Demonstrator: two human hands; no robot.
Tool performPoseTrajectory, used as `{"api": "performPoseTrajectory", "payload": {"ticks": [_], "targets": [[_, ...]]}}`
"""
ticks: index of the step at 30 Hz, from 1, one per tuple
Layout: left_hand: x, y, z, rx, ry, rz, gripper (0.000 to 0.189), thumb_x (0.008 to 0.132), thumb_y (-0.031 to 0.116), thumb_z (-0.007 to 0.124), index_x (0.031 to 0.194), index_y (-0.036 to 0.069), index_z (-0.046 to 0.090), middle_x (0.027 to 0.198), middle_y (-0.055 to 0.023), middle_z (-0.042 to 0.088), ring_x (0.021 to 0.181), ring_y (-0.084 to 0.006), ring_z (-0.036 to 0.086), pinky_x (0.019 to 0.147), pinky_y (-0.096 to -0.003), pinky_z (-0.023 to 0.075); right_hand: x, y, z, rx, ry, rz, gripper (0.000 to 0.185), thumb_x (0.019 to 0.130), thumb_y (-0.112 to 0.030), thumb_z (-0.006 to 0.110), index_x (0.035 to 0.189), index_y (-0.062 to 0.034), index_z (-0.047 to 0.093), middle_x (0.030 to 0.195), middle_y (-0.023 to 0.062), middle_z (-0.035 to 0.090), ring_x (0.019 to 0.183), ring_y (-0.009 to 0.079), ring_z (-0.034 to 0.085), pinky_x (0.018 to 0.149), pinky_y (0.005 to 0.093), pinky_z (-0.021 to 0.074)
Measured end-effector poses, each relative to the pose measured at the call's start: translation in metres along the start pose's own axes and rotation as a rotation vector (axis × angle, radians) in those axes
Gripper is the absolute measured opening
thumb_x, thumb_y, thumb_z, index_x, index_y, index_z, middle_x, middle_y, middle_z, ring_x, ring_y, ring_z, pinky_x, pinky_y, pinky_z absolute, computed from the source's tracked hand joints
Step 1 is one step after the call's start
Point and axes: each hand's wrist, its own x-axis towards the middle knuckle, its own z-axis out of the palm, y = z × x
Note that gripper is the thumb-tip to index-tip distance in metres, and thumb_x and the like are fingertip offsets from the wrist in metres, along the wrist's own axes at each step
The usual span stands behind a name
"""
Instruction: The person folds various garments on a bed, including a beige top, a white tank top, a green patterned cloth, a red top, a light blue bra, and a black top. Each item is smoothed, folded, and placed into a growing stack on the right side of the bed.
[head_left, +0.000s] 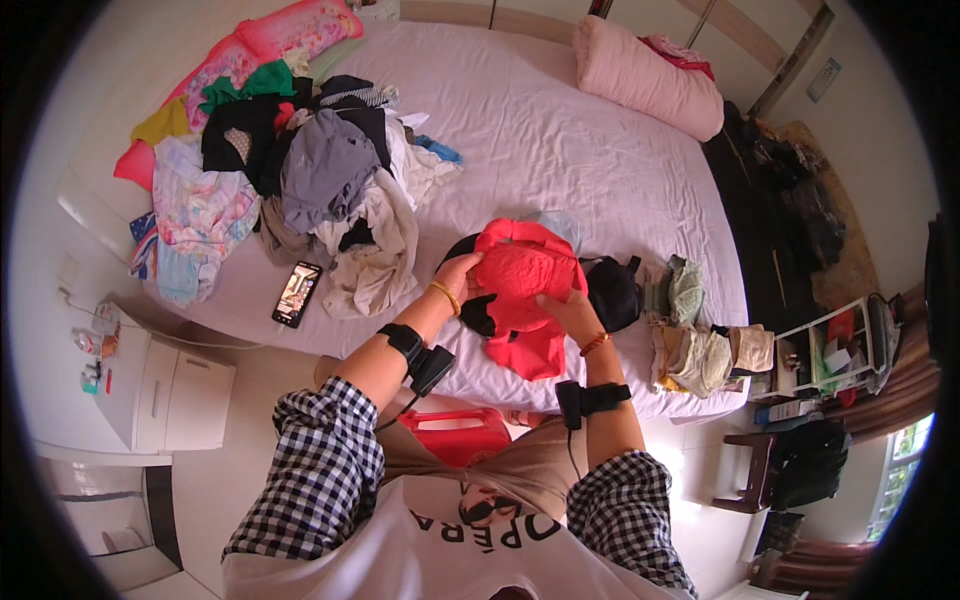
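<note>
Both my hands hold a red garment (525, 274), possibly a bra, over the near edge of the bed. My left hand (463, 276) grips its left side, fingers partly hidden. My right hand (568, 307) pinches its lower right part with the thumb on top. Black fabric (478, 315) shows under and left of the red cloth. A black bra (613, 292) lies just right of it, and pale bluish cloth (559, 226) lies behind. Farther right sit folded beige garments (701, 358) and a green folded piece (685, 289).
A heap of mixed clothes (330, 165) covers the bed's left side. A phone (296, 294) with a lit screen lies near its edge. A rolled pink quilt (649, 79) is at the back right. A red plastic stool (461, 435) stands between my legs.
</note>
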Motion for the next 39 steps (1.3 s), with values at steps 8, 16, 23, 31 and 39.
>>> {"api": "performPoseTrajectory", "payload": {"ticks": [8, 16, 23, 31, 39], "targets": [[-0.022, 0.030, 0.053, 1.135, -0.176, 1.083, 0.060, 0.072, 0.024, 0.065, 0.124, 0.006, 0.040, 0.119, -0.0153, 0.048, 0.110, -0.0287, 0.046, 0.094, -0.0350, 0.0348, -0.012, -0.056, -0.011, -0.318, -0.208, -0.030, 0.023, 0.077, -0.019, 0.062, 0.086, 0.0027, 0.061, 0.075, 0.0011, 0.062, 0.068, 0.0114, 0.055, 0.063, 0.0280, 0.0448], [0.003, 0.017, 0.044, 1.097, 0.082, 0.475, 0.026, 0.073, 0.021, 0.065, 0.090, 0.002, 0.061, 0.084, -0.0093, 0.063, 0.079, -0.0172, 0.059, 0.071, -0.0280, 0.0458, -0.029, -0.055, -0.012, 0.006, -0.387, 0.128, 0.026, 0.076, -0.015, 0.062, 0.095, 0.0035, 0.061, 0.084, 0.0026, 0.063, 0.076, 0.0096, 0.056, 0.071, 0.0244, 0.0452], [0.000, 0.024, -0.024, 0.243, 0.186, 0.114, 0.015, 0.076, 0.018, 0.060, 0.086, 0.006, 0.057, 0.074, -0.0051, 0.058, 0.064, -0.0175, 0.056, 0.058, -0.0310, 0.0497, -0.025, -0.049, -0.030, 0.178, -0.297, 0.127, 0.027, 0.075, -0.016, 0.063, 0.095, 0.0028, 0.062, 0.086, 0.0007, 0.062, 0.078, 0.0087, 0.056, 0.074, 0.0236, 0.0436], [-0.038, 0.020, 0.018, 0.404, -0.259, 0.386, 0.032, 0.083, 0.023, 0.055, 0.111, 0.008, 0.052, 0.098, -0.0043, 0.057, 0.083, -0.0131, 0.056, 0.073, -0.0272, 0.0466, -0.011, -0.052, -0.002, 0.493, -0.253, 0.105, 0.022, 0.081, -0.021, 0.060, 0.093, -0.0026, 0.063, 0.088, 0.0005, 0.062, 0.080, 0.0091, 0.056, 0.075, 0.0243, 0.0428], [-0.034, -0.018, 0.006, 0.053, -0.615, 0.033, 0.033, 0.088, 0.018, 0.048, 0.117, 0.003, 0.048, 0.114, -0.0068, 0.054, 0.098, -0.0151, 0.053, 0.088, -0.0296, 0.0415, -0.006, -0.054, 0.008, 0.613, -0.165, -0.057, 0.029, 0.082, -0.012, 0.057, 0.110, -0.0034, 0.053, 0.105, 0.0048, 0.058, 0.096, 0.0149, 0.055, 0.086, 0.0290, 0.0411]]}}
